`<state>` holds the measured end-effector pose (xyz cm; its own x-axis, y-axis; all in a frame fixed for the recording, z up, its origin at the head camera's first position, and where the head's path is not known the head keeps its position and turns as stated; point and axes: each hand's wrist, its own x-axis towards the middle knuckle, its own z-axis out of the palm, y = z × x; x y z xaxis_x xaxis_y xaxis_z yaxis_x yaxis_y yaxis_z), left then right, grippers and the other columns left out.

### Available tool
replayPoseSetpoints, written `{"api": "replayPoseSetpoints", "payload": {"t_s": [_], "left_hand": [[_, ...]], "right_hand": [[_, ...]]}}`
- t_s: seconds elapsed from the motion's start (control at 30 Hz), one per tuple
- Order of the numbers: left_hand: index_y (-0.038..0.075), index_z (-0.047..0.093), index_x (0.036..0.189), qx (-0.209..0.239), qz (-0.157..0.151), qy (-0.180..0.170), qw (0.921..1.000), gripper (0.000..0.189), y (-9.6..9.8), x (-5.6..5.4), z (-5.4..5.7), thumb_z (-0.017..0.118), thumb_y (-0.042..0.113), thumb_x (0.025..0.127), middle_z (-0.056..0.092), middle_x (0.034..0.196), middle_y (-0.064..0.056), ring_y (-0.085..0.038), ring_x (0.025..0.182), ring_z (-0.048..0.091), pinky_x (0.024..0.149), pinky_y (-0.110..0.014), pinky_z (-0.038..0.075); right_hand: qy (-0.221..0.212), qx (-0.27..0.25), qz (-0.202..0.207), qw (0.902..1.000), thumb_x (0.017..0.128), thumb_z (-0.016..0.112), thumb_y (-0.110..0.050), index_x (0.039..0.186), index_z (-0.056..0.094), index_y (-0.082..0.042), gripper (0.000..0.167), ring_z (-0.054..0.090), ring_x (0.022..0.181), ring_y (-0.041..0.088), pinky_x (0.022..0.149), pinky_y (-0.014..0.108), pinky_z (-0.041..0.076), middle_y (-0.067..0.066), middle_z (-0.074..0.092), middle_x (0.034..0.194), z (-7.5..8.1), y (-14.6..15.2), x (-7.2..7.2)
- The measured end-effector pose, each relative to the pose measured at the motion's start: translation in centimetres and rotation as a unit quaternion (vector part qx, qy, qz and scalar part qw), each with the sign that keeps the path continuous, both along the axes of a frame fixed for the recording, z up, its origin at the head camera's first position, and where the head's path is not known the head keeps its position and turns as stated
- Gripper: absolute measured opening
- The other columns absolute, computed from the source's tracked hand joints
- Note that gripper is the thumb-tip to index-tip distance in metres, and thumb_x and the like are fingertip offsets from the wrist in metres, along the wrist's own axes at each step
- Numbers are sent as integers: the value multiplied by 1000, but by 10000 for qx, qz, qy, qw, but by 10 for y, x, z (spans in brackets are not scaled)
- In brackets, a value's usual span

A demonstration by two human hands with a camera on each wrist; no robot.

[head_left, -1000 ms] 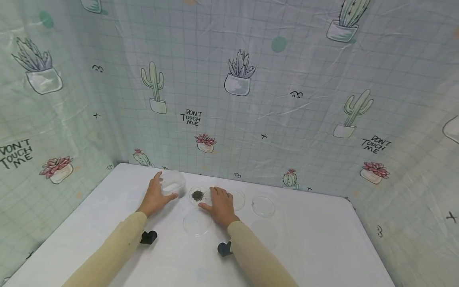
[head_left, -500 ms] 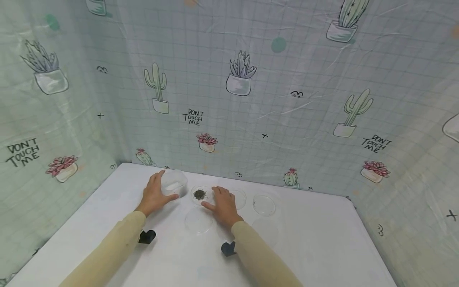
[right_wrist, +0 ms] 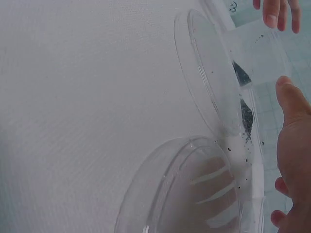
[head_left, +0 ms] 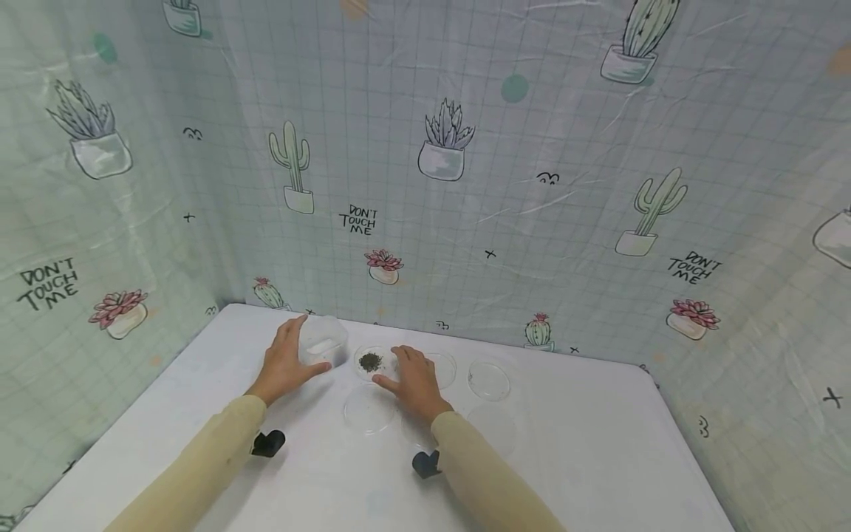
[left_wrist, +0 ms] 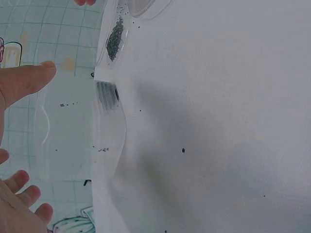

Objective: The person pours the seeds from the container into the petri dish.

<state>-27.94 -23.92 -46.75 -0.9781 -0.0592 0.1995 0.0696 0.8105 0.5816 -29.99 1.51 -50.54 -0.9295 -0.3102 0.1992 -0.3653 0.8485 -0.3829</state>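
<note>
A clear, deep plastic container [head_left: 323, 343] stands at the back left of the table. My left hand [head_left: 287, 363] is spread around its left and near sides, thumb apart from the fingers; in the left wrist view some dark matter [left_wrist: 107, 95] shows at its base. To its right lies a round clear petri dish [head_left: 360, 375] with a small heap of dark green dried flakes [head_left: 370, 361]. Beside that dish's right edge hovers my right hand [head_left: 417, 383], thumb toward the heap, fingers loosely bent with nothing gripped.
Another clear round dish [head_left: 368, 410] lies nearer me. Behind and right of my right hand sit a clear dish [head_left: 445, 372] and one more dish [head_left: 488, 381]. Dark specks dot the white table [left_wrist: 209, 111]. A printed cactus curtain [head_left: 492, 214] rises behind it.
The head view has shifted slightly. Both hands keep nearly the same place beside the container and the dish; nothing has been picked up.
</note>
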Motion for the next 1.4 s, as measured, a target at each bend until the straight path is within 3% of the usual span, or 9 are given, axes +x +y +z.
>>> {"api": "replayPoseSetpoints", "payload": {"t_s": [0.4, 0.83, 1.1, 1.4], "left_hand": [[10, 17, 153, -9, -150, 97, 9998, 103, 7, 5, 7, 82, 31, 76, 18, 154, -26, -48, 139, 27, 109, -71, 25], [13, 19, 153, 350, -499, 121, 9981, 97, 14, 10, 9, 79, 27, 78, 24, 154, -22, -44, 137, 34, 106, -68, 34], [14, 22, 152, 577, -866, 217, 9943, 96, 19, 12, 8, 81, 22, 77, 33, 150, -17, -37, 128, 46, 101, -54, 47], [12, 28, 150, 636, -1145, 261, 9910, 90, 25, 15, 10, 81, 18, 78, 45, 141, -14, -33, 124, 52, 100, -49, 50]], "right_hand": [[42, 34, 20, 10000, 86, 61, -60, 142, 45, -14, 74, 43, 136, 24, 114, 48, 35, 7, 48, 145, 4, 4, 2], [85, -171, 165, 9997, 86, 64, -56, 140, 47, -13, 71, 45, 135, 26, 112, 49, 38, 7, 49, 144, 8, 6, 10], [130, -162, 208, 9996, 87, 63, -55, 140, 46, -13, 70, 45, 135, 26, 112, 48, 38, 8, 49, 144, 10, 6, 14], [116, -125, 155, 9997, 86, 63, -58, 141, 45, -14, 73, 46, 135, 25, 112, 47, 39, 7, 48, 145, 10, 6, 16]]}}
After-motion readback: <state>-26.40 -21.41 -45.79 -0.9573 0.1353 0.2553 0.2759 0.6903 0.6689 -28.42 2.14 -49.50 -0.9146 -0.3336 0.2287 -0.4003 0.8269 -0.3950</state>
